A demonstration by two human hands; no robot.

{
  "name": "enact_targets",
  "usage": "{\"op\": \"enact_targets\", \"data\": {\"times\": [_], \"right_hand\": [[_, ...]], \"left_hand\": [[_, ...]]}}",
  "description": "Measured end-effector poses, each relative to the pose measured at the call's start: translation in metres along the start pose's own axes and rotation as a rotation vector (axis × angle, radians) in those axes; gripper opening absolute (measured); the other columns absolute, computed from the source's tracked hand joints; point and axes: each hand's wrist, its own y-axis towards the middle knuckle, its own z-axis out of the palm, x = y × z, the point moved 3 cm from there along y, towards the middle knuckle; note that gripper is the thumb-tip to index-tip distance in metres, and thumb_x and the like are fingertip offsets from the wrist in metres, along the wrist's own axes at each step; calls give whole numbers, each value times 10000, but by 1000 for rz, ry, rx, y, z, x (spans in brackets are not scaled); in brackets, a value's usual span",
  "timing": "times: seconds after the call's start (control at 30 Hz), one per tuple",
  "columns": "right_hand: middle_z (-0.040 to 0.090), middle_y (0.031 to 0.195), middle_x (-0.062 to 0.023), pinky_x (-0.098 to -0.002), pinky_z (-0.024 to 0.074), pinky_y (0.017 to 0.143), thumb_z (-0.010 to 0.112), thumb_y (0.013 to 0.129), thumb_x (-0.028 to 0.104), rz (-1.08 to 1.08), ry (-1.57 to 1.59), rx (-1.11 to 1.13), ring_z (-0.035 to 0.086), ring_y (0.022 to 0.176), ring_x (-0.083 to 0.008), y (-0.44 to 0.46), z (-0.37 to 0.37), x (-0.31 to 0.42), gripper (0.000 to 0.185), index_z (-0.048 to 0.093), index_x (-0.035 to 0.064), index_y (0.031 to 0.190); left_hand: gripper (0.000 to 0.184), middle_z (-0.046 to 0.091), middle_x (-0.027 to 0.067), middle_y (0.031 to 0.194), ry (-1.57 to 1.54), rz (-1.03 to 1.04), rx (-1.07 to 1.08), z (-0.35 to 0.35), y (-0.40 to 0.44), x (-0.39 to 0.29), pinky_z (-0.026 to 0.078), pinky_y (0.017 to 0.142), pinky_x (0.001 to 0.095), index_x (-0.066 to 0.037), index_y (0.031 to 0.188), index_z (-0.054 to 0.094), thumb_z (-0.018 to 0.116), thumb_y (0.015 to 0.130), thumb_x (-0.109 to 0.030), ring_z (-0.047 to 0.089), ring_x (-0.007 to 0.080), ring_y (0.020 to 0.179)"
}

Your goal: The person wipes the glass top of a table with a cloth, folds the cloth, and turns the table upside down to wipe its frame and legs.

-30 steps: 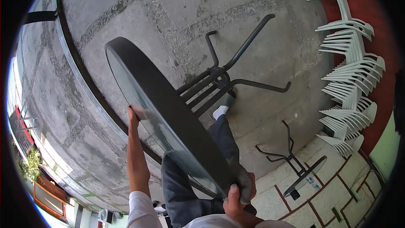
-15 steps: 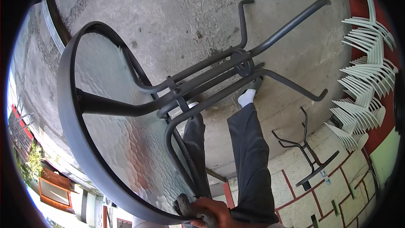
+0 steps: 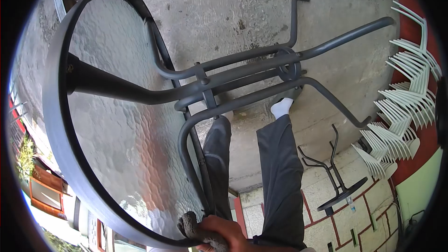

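A round table [image 3: 55, 126] with a dark metal rim and a rippled glass top is tipped on its side, its underside facing me. Its bent tubular legs [image 3: 242, 72] reach to the right, joined by a small ring. At the bottom, my right hand [image 3: 221, 232] is closed around a grey cloth [image 3: 190, 226], which presses against the glass beside the rim. My left hand does not show; a pale patch behind the rim at the bottom may be a sleeve.
My legs [image 3: 282, 172] stand beside the table on the concrete floor [image 3: 336, 2]. Stacked white plastic chairs [image 3: 408, 98] line the red wall at right. A smaller dark table [image 3: 343, 195] appears upside down at lower right, a bottle [image 3: 351, 204] on it. Buildings are at lower left.
In view, the tipped table has shifted left and looks larger, its rim rising higher. My right hand and the cloth have moved slightly left with it. The background has also shifted.
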Motion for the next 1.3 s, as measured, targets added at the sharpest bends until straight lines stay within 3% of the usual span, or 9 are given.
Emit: {"op": "enact_targets", "data": {"times": [0.17,0.3,0.5,0.57,0.63,0.83,0.93,1.2,1.3], "right_hand": [[482,615,1,-278,454,600,512,1063,281,202,440,-15,386,477,-65,3,-11,-19,293,644,29,992],[616,798,-25,-312,511,683,515,1060,266,252,375,-199,547,657,-90,0,-15,-25,258,648,55,994],[639,864,-73,-378,517,686,602,998,214,340,419,-405,613,745,-188,-4,-14,-28,172,660,53,1015],[629,864,-100,-388,504,668,632,966,188,-208,-395,-136,612,732,-233,3,-3,8,165,654,39,1033],[621,872,-110,-381,499,663,636,953,172,-388,-709,79,611,731,-247,11,6,25,178,643,26,1054],[599,893,-143,-361,482,648,651,915,125,-672,-1001,321,608,726,-288,25,21,40,247,610,-16,1115],[611,917,-177,-364,504,684,687,882,59,-744,-1223,225,628,777,-358,33,18,39,313,608,-33,1170],[587,869,-96,-275,455,662,733,939,139,-587,-1149,86,561,737,-129,35,18,38,300,593,-33,1140],[609,935,-41,-256,457,746,614,1020,154,-467,-885,98,551,851,-93,27,9,46,335,529,-11,1298]], "left_hand": [[547,623,121,1182,-6,6,-6,-4,-4,6,513,921,441,-53,1335,538,350,1040,-473,621,276,1033],[538,629,119,1164,4,17,-11,-5,-5,2,519,909,441,-52,1327,546,357,1039,-466,628,275,1013],[525,639,117,1138,19,29,-18,-4,-10,-2,527,892,442,-52,1313,558,367,1037,-457,638,274,985],[521,642,116,1129,27,30,-22,-4,-10,-4,529,886,442,-52,1309,562,370,1037,-454,641,274,975],[517,645,115,1120,34,39,-23,-3,-9,-5,532,881,443,-52,1304,565,374,1036,-450,645,273,965],[504,654,113,1094,57,63,-36,-7,-11,-9,540,864,443,-52,1291,577,384,1034,-441,655,272,937],[498,659,111,1080,71,73,-46,-4,-15,-17,544,855,444,-52,1284,583,388,1033,-436,660,272,922],[482,672,108,1045,183,158,-138,-21,-48,-45,555,832,445,-52,1266,599,402,1031,-423,673,270,884],[476,676,107,1032,315,231,-215,-31,-83,-39,559,824,445,-52,1260,605,407,1030,-418,678,270,870]]}}
